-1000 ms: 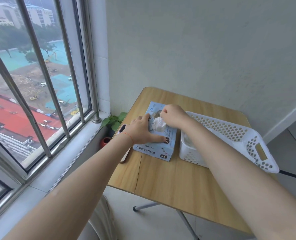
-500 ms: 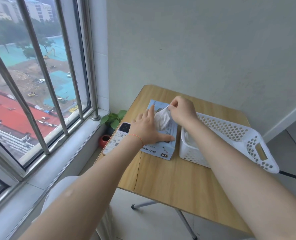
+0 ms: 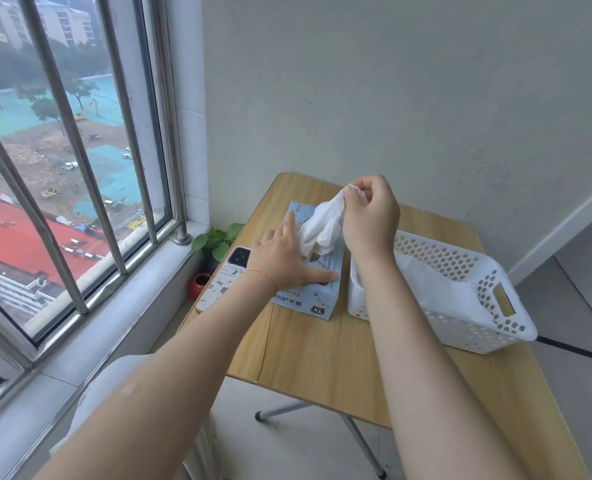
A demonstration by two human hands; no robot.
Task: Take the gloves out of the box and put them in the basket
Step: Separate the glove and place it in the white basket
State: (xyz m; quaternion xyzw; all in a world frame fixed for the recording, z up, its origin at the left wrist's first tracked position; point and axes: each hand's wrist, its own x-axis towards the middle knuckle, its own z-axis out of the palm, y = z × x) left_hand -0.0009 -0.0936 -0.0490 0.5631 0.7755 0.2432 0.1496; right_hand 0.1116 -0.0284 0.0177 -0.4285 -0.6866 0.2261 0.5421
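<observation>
A light blue glove box (image 3: 317,299) marked XL lies flat on the wooden table (image 3: 322,355). My left hand (image 3: 284,258) presses flat on the box top, fingers spread. My right hand (image 3: 369,216) pinches the top of a white glove (image 3: 320,230) and holds it raised above the box; the glove's lower end still hangs into the box opening. To the right of the box stands a white perforated basket (image 3: 495,317) with white gloves (image 3: 436,285) lying inside.
A phone (image 3: 223,277) in a patterned case lies at the table's left edge beside the box. A small green plant (image 3: 214,239) in a red pot (image 3: 199,285) sits below near the barred window (image 3: 79,161). A wall stands close behind the table.
My right hand has risen from the box opening, drawing the white glove upward and mostly out. My left hand has stayed pressed on the box.
</observation>
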